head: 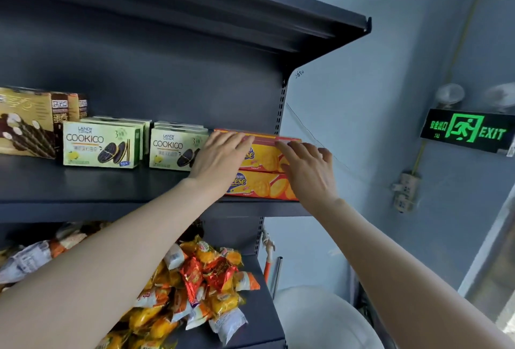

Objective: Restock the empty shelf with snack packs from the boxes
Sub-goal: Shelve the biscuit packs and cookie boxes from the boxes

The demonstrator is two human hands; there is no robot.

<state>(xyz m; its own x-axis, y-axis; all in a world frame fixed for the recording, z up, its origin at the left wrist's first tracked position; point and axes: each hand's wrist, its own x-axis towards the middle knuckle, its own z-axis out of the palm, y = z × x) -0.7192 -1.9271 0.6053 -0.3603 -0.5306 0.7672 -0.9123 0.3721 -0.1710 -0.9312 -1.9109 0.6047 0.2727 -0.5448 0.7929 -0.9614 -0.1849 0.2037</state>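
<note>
Two orange-and-yellow cheese cracker boxes are stacked at the right end of the dark shelf [83, 184]: an upper box [263, 153] and a lower box [264, 185]. My left hand [220, 159] lies flat over their left part with straight fingers. My right hand [306, 167] rests on the upper box's right end, fingers extended over its top edge. Neither hand curls round a box.
Left of the cracker boxes stand green Cookico boxes [172, 147] [101, 143] and brown wafer-roll boxes [26, 122]. The shelf below holds a heap of small wrapped snacks [203, 279]. A lit exit sign [468, 129] hangs on the blue wall at right.
</note>
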